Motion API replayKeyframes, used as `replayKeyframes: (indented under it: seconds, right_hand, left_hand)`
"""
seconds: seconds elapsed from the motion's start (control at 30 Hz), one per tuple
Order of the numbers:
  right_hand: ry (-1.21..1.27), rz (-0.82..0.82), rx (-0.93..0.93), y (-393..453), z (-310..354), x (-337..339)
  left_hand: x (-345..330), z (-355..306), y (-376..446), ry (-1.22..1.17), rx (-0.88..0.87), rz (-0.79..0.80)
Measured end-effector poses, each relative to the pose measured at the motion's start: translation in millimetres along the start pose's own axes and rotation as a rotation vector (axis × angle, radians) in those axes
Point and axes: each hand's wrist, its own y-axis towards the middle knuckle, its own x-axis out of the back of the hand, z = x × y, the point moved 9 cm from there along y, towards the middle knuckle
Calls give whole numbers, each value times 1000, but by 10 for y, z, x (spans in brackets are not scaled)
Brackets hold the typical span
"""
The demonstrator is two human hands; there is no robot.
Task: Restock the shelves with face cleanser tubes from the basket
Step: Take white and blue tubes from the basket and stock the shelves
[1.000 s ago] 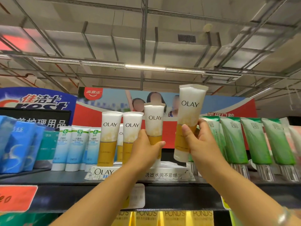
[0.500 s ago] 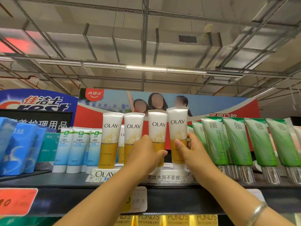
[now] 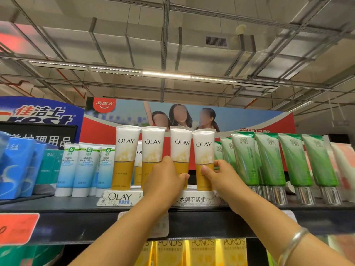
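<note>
Tubes of Olay cleanser stand caps-down in a row at mid-frame, w/ labels facing out, so the brand reads from the aisle. They sit on a white Olay display tray (image 3: 123,197) at the front edge of the dark shelf (image 3: 57,223), prob. to keep them upright and lined up. Left hand (image 3: 165,181) wraps the lower amber part of the third tube (image 3: 181,144), fingers curled round it w/ thumb tip showing on the tube's right side; looks like it steadies that tube while its neighbour goes in. Right hand (image 3: 221,175) pinches the fourth tube (image 3: 204,148) low down, thumb on the front, other fingers behind; grip near the base gives control of where the cap lands. This tube stands just beside the third, nearly touching, upright or v. slightly tilted, base at the tray. Whether it's fully seated I can't tell, since the hand hides the cap. Green tubes (image 3: 269,160) crowd in right of centre, so the slot is tight. Blue-white cleanser tubes (image 3: 84,166) stand at left-centre. Basket not in view. Judging by the row, this placement is almost done.
</note>
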Motion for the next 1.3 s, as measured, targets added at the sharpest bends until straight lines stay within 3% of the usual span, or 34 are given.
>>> replayKeyframes:
  seconds: [0.17,0.27,0.33,0.47,0.67,0.8,0.97,1.17,1.3]
  right_hand:
    - [-114,-7,-22,-106,85,89]
    - [-122,-47,-27,-221,191,203]
    - [-32,-50,-45,-363,251,271]
    - [100,-11,-86,-777,283,395]
    - [126,-27,-215,-1588,-93,592]
    - [125,-101,-399,-2353,-734,804]
    - [180,-333,-779,-3644,-1744,1266]
    - [218,-532,-1076,-5117,-2662,1901]
    - [375,-647,-1258,-6003,-3065,2447]
  left_hand:
    - [23,27,-10,0,-21,68]
    - [236,-33,-104,-79,-76,-2]
    - [344,-53,-215,-269,-82,0]
    - [281,-24,-622,-821,10,175]
    - [-264,142,-1513,-1091,128,405]
    - [-1026,367,-2325,-1102,302,642]
    - [-1964,672,-3628,-1025,611,932]
    - [-2664,515,-4910,-905,760,1165]
    - [-3020,183,-5610,-810,820,1296]
